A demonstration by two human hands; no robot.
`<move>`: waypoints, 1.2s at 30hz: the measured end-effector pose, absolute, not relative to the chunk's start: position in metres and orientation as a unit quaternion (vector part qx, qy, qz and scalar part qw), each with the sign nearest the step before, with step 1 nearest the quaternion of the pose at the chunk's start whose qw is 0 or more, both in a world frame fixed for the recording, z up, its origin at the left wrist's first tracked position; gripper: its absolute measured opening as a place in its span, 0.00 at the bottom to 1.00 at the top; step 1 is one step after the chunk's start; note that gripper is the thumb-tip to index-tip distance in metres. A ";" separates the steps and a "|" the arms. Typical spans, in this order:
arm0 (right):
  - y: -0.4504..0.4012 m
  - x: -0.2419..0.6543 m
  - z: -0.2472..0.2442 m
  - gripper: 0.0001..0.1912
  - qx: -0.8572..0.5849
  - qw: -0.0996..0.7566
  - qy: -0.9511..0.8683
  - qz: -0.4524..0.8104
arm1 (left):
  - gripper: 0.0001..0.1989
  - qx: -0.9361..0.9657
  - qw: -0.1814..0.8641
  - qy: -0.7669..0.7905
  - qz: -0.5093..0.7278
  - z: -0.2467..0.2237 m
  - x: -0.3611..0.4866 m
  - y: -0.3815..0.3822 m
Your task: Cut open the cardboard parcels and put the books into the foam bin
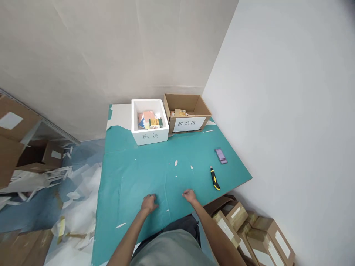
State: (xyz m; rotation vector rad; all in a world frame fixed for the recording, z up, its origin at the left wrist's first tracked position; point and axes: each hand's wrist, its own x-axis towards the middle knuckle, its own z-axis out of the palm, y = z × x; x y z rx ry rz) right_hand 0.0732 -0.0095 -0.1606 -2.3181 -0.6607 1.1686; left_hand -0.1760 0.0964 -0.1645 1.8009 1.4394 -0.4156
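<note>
My left hand (149,204) rests on the near part of the green tabletop (141,166), with its thumb apart from its loosely bent fingers and nothing seen in them. To its right, my right hand (189,195) is just over the table's near edge, thumb and fingers drawn together. Whatever those fingers hold, if anything, is too small or hidden to make out. A black and yellow utility knife (214,178) lies to the right of my right hand, apart from it. Beyond the knife is a purple phone-like object (220,156), blurred by pixels.
At the back stand a white foam box (150,137) holding small packets and a cardboard box (190,124) with small items inside. Paper scraps (176,162) dot the table. Brown cartons (260,240) are stacked low right; white wrapping (80,210) covers the floor left.
</note>
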 end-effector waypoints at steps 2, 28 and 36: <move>-0.011 0.075 -0.168 0.13 -0.854 0.173 -0.278 0.403 | 0.17 0.720 0.377 0.555 -0.179 -0.173 -0.178 0.092; -0.024 0.089 -0.204 0.13 -0.807 -0.023 -0.384 0.448 | 0.17 0.754 0.369 0.514 -0.178 -0.227 -0.190 0.087; -0.024 0.091 -0.195 0.13 -0.802 -0.003 -0.375 0.466 | 0.18 0.757 0.358 0.515 -0.181 -0.225 -0.186 0.086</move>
